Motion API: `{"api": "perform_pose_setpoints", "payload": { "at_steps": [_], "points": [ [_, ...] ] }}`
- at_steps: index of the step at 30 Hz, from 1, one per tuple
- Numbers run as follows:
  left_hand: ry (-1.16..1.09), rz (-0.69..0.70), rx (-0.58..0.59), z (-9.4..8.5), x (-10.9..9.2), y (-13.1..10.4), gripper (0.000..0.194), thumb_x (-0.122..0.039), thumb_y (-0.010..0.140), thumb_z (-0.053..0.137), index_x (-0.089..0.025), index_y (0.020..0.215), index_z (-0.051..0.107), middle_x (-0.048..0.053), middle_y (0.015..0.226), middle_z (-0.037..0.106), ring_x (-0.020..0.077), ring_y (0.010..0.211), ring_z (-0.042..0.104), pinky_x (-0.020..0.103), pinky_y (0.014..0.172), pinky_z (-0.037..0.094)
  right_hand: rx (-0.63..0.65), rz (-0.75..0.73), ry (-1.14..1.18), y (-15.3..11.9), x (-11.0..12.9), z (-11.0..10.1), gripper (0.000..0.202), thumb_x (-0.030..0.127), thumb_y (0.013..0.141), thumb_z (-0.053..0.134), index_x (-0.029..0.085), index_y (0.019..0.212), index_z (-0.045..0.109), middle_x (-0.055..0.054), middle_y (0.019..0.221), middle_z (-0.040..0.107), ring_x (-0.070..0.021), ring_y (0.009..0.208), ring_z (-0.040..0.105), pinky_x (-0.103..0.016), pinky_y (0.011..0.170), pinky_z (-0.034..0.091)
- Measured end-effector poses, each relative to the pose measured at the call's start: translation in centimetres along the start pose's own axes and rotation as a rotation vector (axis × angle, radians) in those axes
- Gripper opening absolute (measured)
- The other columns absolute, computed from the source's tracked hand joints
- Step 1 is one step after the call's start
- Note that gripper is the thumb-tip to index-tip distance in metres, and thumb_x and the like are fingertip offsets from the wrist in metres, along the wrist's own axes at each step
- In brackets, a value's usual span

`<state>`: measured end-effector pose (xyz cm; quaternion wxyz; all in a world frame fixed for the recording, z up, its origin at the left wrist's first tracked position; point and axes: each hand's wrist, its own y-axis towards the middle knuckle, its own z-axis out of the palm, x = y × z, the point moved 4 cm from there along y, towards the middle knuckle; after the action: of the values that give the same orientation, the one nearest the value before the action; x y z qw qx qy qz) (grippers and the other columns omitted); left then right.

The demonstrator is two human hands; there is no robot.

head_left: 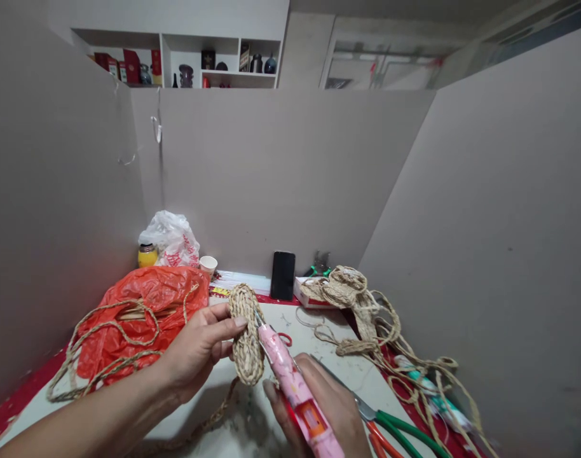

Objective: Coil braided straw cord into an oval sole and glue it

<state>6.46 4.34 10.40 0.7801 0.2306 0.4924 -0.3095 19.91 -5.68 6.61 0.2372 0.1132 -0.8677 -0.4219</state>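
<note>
Between the thumb and fingers of my left hand (199,346) is a coiled oval of braided straw rope (246,359), held upright above the table. Its loose tail (224,407) hangs below and runs toward the lower left. My right hand (331,401) is wrapped round a pink patterned hot glue gun (285,372). The gun's metal nozzle points up and left, at the right edge of the coil; whether it touches cannot be made out. Scissors or pliers with green handles (402,429) lie beside my right hand, along with an orange-handled tool (381,440).
On the left, rope strands lie over a red plastic bag (176,289). A white bag (173,235), yellow jar (147,256) and paper cup (208,264) stand behind it. A phone (283,275) leans at the back. Rope bundles (345,286) spread along the right. Grey partitions (281,172) surround the table.
</note>
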Motion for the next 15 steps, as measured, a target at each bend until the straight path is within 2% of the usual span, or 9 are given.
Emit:
{"api": "perform_pose_setpoints", "payload": {
  "at_steps": [7,15],
  "points": [
    [0.004,0.019,-0.008,-0.11,0.17,-0.16,0.024,-0.023,0.079,0.067,-0.013,0.1,0.071,0.01,0.09,0.07,0.0151,0.072,0.06,0.029,0.071,0.045,-0.037,-0.032,-0.006,0.13,-0.03,-0.05,0.015,0.026,0.089,0.054,0.021,0.077,0.047,0.003,0.065,0.044,-0.0126,0.052,0.049,-0.024,0.049,0.037],
    [-0.026,0.009,-0.018,-0.01,0.4,-0.39,0.027,-0.022,0.077,0.068,-0.012,0.102,0.071,0.011,0.092,0.069,0.0156,0.077,0.059,0.028,0.071,0.043,-0.026,-0.043,-0.135,0.1,0.09,-0.12,0.022,0.036,0.095,0.045,0.023,0.077,0.046,0.003,0.063,0.047,-0.0141,0.051,0.055,-0.024,0.048,0.039]
  ]
}}
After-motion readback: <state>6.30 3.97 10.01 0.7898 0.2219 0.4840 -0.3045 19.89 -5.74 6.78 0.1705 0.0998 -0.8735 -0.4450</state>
